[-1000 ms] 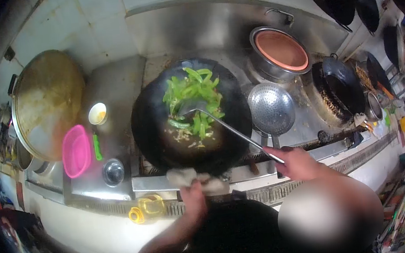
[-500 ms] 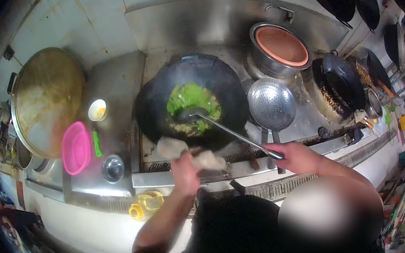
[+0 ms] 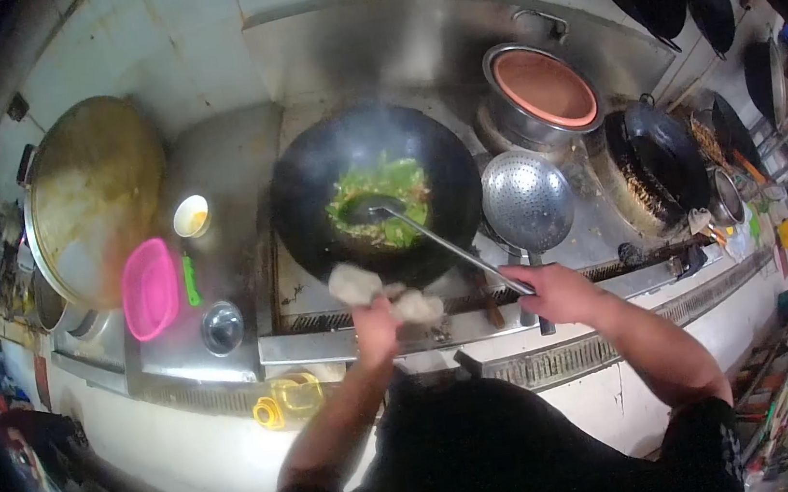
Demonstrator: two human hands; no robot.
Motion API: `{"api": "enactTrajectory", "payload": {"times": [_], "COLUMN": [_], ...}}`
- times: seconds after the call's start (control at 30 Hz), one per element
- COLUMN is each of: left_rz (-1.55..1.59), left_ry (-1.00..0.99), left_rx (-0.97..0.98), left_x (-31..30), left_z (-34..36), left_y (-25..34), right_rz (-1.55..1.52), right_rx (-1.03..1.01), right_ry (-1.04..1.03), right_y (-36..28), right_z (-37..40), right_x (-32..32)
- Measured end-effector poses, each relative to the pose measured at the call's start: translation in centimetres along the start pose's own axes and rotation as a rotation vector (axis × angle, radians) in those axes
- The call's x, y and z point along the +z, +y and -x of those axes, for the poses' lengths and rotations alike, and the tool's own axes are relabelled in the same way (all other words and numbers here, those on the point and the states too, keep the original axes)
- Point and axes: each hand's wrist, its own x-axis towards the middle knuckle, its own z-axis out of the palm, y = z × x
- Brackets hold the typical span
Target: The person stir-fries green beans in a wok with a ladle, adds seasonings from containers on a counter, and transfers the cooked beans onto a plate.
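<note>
A large black wok (image 3: 304, 183) sits on the stove with chopped green vegetables (image 3: 400, 231) and small pale bits in it, steaming faintly. At its near edge, my left hand (image 3: 376, 329) is closed around a folded off-white cloth (image 3: 354, 285). The cloth covers that part of the rim, so whether a handle lies under it is hidden. My right hand (image 3: 560, 293) grips the end of a long metal ladle (image 3: 458, 251). Its bowl rests among the greens in the middle of the wok.
Right of the wok are a perforated strainer (image 3: 527, 202), a metal pot with an orange basin (image 3: 546, 88) and stacked dark woks (image 3: 666, 161). On the left stand a big round lid (image 3: 97, 197), a pink basket (image 3: 149, 288), a white bowl (image 3: 191, 217) and an oil bottle (image 3: 294, 395).
The wok has shifted and tilts differently, and the greens lie more spread out. My left hand and cloth have moved slightly right. My right hand has moved slightly with the ladle.
</note>
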Motion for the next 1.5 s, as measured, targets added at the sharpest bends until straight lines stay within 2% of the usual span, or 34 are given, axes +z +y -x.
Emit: {"api": "enactTrajectory", "payload": {"times": [0.07, 0.13, 0.2, 0.23, 0.27, 0.33, 0.37, 0.4, 0.47, 0.5, 0.53, 0.57, 0.6, 0.67, 0.73, 0.77, 0.8, 0.87, 0.9, 0.97, 1.03, 1.07, 1.1, 1.13, 1.17, 1.2, 1.23, 1.27, 1.33, 1.4, 1.47, 1.5], "left_rz": [-0.108, -0.735, -0.556, -0.390, -0.225, -0.015, 0.108, 0.108, -0.260, -0.523, -0.779, -0.656, -0.533, -0.183, 0.104, 0.018, 0.019, -0.356, -0.645, -0.922, -0.022, -0.008, -0.017, -0.022, 0.072, 0.035, 0.024, 0.013, -0.038, -0.087, -0.111, -0.110], "left_ry": [0.065, 0.065, 0.054, 0.030, 0.010, 0.174, 0.033, 0.031, 0.200, 0.124, 0.044, 0.030, 0.014, 0.068, -0.013, 0.063, 0.056, 0.032, -0.007, -0.040, -0.080, 0.089, 0.136, 0.181, 0.157, 0.206, 0.243, 0.280, 0.253, 0.229, 0.225, 0.251], "left_rx": [-0.048, 0.423, 0.320, 0.181, 0.038, -0.159, -0.074, -0.070, -0.009, 0.163, 0.344, 0.354, 0.364, 0.018, -0.098, -0.045, -0.040, -0.024, 0.095, 0.232, 0.086, 0.087, -0.009, -0.105, -0.054, -0.035, -0.060, -0.087, -0.124, -0.144, -0.144, -0.162], "left_x": [-3.4, -9.7, -7.7, -5.3, -3.2, 1.1, 0.5, -0.6, -4.1, -5.5, -6.8, -7.6, -8.3, -5.0, -0.2, -0.1, -0.7, -4.0, -7.1, -8.0, -4.2, -1.8, -0.2, 1.4, 2.4, 2.4, 2.7, 3.0, 2.9, 2.8, 2.6, 2.6], "left_z": [1.4, 2.0, 4.1, 4.0, 3.7, 2.1, 0.2, -1.2, -0.7, 1.7, 3.8, 3.5, 3.1, 3.1, 1.8, -0.1, -0.9, 0.2, 1.6, 3.1, 7.0, 5.2, 3.3, 1.4, -0.9, -3.4, -4.8, -5.5, -6.2, -6.9, -6.9, -7.1], "left_y": [-4.9, -11.4, -7.7, -3.7, -0.2, 4.4, 2.2, -0.8, -7.0, -7.8, -8.4, -9.1, -9.7, -3.2, 3.8, 2.2, 0.4, -4.7, -8.0, -7.9, -2.1, -0.5, 1.8, 4.1, 3.8, 2.2, 1.5, 1.2, 0.6, 0.9, 0.3, 0.0], "right_rz": [0.368, 0.428, 0.465, 0.385, 0.378, 0.066, 0.010, 0.010, 0.318, 0.318, 0.376, 0.433, 0.434, 0.270, 0.189, 0.144, 0.095, 0.200, 0.276, 0.410, 0.387, 0.353, 0.353, 0.217, 0.087, -0.042, -0.309, -0.300, -0.635, -0.586, -0.550, -0.533], "right_rx": [-0.117, -0.086, -0.226, -0.228, -0.225, -0.069, 0.032, 0.030, -0.100, -0.098, -0.180, -0.261, -0.261, -0.064, -0.101, -0.074, -0.044, -0.035, -0.103, -0.301, -0.326, -0.345, -0.343, -0.261, -0.180, -0.096, -0.156, -0.150, -0.070, -0.082, 0.116, 0.114], "right_ry": [0.207, 0.201, 0.259, 0.207, 0.194, 0.006, -0.041, -0.038, 0.168, 0.171, 0.243, 0.314, 0.313, 0.052, 0.031, 0.038, 0.052, 0.133, 0.222, 0.390, 0.377, 0.362, 0.354, 0.273, 0.196, 0.120, 0.106, 0.107, 0.079, 0.079, 0.115, 0.145], "right_y": [1.1, 0.8, 1.5, 0.7, 0.6, 0.4, -0.3, 0.1, 1.4, 2.0, 2.6, 2.9, 2.2, 0.4, 0.4, 0.5, 0.6, 1.4, 2.0, 3.5, 3.6, 3.5, 3.3, 2.9, 2.4, 1.8, 1.4, 1.6, 2.9, 2.5, 1.2, 0.8], "right_z": [-0.5, 1.0, 2.6, 3.2, 3.0, 2.2, 1.6, 1.0, -0.1, 0.5, 1.2, 1.6, 2.3, 3.7, 2.9, 1.7, 0.6, -0.1, 0.3, 1.4, 2.7, 3.3, 3.4, 3.3, 2.9, 2.5, 2.0, 1.1, -1.3, -3.3, -5.0, -5.7], "right_x": [1.5, 1.0, 0.3, -0.5, -0.6, -0.9, -0.7, -0.1, 1.6, 2.1, 2.3, 2.0, 1.1, -0.7, -0.5, 0.1, 0.7, 2.2, 3.0, 3.4, 2.1, 2.1, 2.5, 2.8, 2.8, 2.9, 3.6, 4.6, 7.1, 7.2, 5.7, 5.4]}}
